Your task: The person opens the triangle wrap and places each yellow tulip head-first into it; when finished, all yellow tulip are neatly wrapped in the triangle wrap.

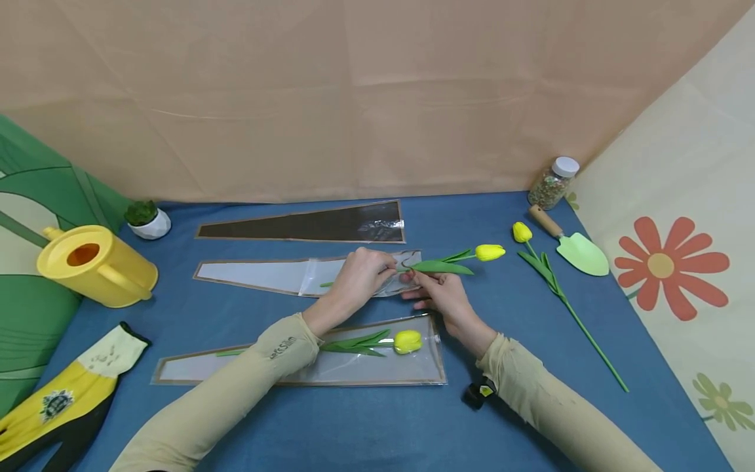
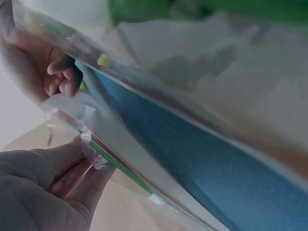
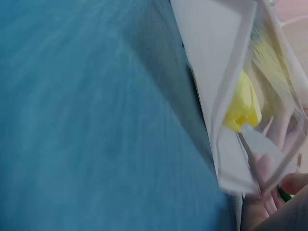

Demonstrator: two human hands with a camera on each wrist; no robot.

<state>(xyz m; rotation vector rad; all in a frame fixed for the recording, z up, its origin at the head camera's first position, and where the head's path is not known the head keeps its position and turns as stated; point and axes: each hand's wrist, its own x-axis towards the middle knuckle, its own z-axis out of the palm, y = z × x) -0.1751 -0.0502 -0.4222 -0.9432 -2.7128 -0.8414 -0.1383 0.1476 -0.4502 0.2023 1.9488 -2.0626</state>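
A clear flower sleeve (image 1: 253, 275) with a brown border and white backing lies in the middle of the table, its wide end to the right. My left hand (image 1: 367, 270) pinches the clear film by its opening, beside the green stem (image 2: 120, 166) in the left wrist view. At that opening my right hand (image 1: 451, 300) holds a yellow tulip (image 1: 489, 253) near the base of its leaves, other fingers spread. The tulip's stem runs inside the sleeve; bloom and leaves stick out to the right. Nearer me, another sleeve (image 1: 377, 377) encloses a yellow tulip (image 1: 407, 341), partly hidden by my left arm.
A dark sleeve (image 1: 318, 224) lies at the back. To the right are a loose tulip (image 1: 566, 301), a trowel (image 1: 582, 254) and a jar (image 1: 551, 187). On the left stand a yellow watering can (image 1: 100, 269) and potted plant (image 1: 150, 223), with a glove (image 1: 71, 400) in front.
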